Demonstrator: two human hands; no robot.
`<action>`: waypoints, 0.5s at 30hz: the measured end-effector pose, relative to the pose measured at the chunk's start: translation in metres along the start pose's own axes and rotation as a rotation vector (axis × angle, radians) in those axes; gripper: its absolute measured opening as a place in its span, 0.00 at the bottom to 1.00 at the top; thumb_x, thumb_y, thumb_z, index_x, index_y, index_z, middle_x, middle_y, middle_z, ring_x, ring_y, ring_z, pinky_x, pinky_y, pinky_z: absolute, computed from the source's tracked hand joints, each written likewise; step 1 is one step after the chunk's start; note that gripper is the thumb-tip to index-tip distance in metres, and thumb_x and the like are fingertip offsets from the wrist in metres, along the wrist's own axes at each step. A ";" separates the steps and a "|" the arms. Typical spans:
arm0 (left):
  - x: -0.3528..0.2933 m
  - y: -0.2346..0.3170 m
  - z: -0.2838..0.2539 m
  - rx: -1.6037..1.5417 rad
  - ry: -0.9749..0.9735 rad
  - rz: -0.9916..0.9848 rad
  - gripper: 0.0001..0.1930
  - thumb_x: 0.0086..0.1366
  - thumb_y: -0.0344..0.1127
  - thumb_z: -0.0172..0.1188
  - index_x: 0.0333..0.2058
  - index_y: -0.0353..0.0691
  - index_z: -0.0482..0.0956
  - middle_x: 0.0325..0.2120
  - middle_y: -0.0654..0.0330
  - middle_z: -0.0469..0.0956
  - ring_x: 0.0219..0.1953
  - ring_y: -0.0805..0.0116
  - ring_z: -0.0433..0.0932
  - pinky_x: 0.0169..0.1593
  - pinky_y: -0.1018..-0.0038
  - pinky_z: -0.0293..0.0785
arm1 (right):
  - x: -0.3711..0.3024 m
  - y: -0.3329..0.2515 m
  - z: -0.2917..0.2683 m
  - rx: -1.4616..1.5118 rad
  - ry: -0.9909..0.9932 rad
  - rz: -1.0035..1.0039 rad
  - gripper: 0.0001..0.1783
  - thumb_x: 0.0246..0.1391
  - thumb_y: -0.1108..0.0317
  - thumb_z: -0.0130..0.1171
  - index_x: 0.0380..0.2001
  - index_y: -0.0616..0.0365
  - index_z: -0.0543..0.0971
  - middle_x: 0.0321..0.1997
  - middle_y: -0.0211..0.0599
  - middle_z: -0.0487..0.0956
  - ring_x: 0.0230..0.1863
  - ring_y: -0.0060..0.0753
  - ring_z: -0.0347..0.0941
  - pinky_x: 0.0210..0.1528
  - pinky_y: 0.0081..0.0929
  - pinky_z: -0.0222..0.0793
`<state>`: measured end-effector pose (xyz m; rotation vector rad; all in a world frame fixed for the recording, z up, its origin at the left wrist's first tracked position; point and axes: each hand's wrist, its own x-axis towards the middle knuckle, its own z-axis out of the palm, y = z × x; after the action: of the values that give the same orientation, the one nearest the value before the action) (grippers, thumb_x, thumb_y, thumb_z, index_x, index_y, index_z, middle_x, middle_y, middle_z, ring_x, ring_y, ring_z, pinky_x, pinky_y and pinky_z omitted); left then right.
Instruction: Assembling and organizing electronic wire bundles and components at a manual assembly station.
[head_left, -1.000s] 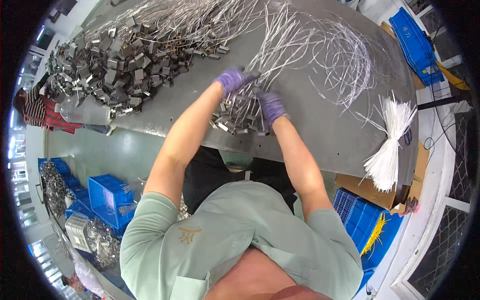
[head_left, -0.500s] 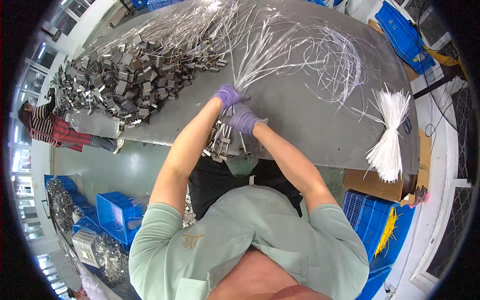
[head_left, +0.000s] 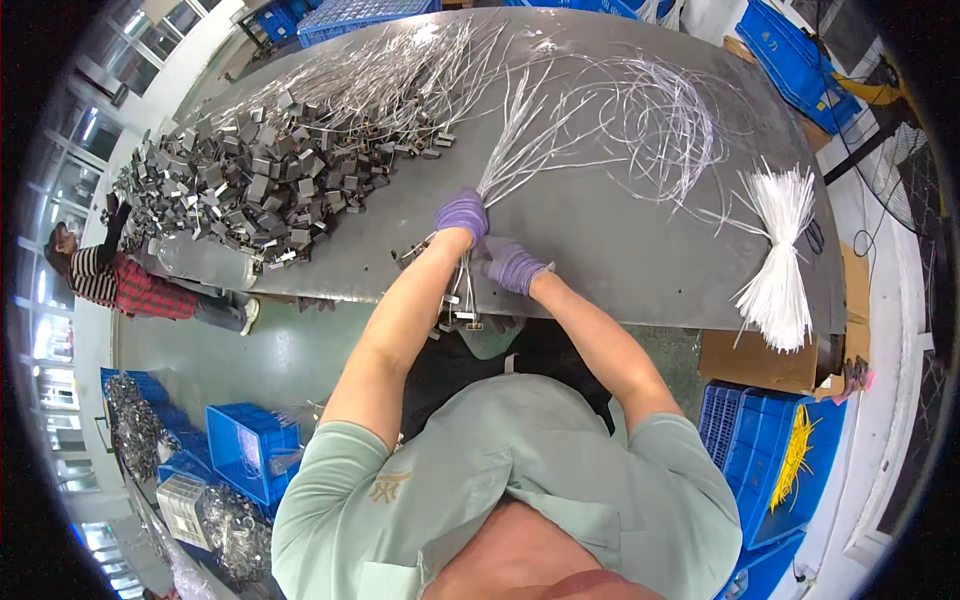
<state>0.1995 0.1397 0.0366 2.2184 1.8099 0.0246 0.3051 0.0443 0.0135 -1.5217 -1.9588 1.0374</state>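
My left hand (head_left: 462, 217), in a purple glove, is closed around a bundle of thin clear-white cables (head_left: 515, 165). The cables fan out beyond the fist across the table. Below the fist, small metal-and-dark connector ends (head_left: 460, 318) hang toward the table's near edge, partly hidden by my left forearm. My right hand (head_left: 513, 266), gloved alike, is just right of the bundle with its fingers curled in. Whether it touches the cables or pinches something small cannot be made out.
A heap of grey block-ended cables (head_left: 255, 185) covers the table's left. Loose coiled cable (head_left: 680, 130) lies at the far right, near a bunch of white ties (head_left: 778, 260). Blue crates (head_left: 250, 450) stand on the floor. Another person (head_left: 120, 270) stands at the left.
My right hand has come off the bundle and moved slightly right and down. My left hand keeps its grip, and the connector ends hang more spread out beneath it.
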 end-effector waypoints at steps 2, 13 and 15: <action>0.005 -0.005 0.006 -0.019 0.003 -0.005 0.16 0.47 0.32 0.57 0.37 0.31 0.77 0.35 0.38 0.76 0.41 0.42 0.75 0.44 0.58 0.73 | -0.002 0.009 0.002 0.049 0.030 -0.018 0.21 0.43 0.59 0.57 0.39 0.62 0.73 0.40 0.51 0.76 0.44 0.52 0.72 0.46 0.39 0.66; -0.013 -0.049 -0.035 -0.176 -0.049 0.096 0.20 0.43 0.35 0.60 0.36 0.29 0.76 0.31 0.39 0.77 0.35 0.49 0.78 0.39 0.63 0.73 | 0.003 0.019 -0.017 0.666 0.027 0.217 0.28 0.51 0.63 0.58 0.55 0.58 0.66 0.52 0.46 0.73 0.52 0.36 0.71 0.43 0.30 0.72; -0.037 -0.023 -0.066 -0.298 -0.117 0.071 0.21 0.44 0.33 0.58 0.38 0.28 0.74 0.30 0.41 0.78 0.35 0.52 0.78 0.39 0.64 0.73 | 0.025 0.035 -0.020 0.780 0.094 0.140 0.29 0.49 0.63 0.59 0.54 0.61 0.66 0.49 0.41 0.74 0.44 0.32 0.72 0.37 0.28 0.72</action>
<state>0.1567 0.1215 0.1008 2.0284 1.5532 0.1643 0.3343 0.0774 -0.0043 -1.2231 -1.1605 1.5174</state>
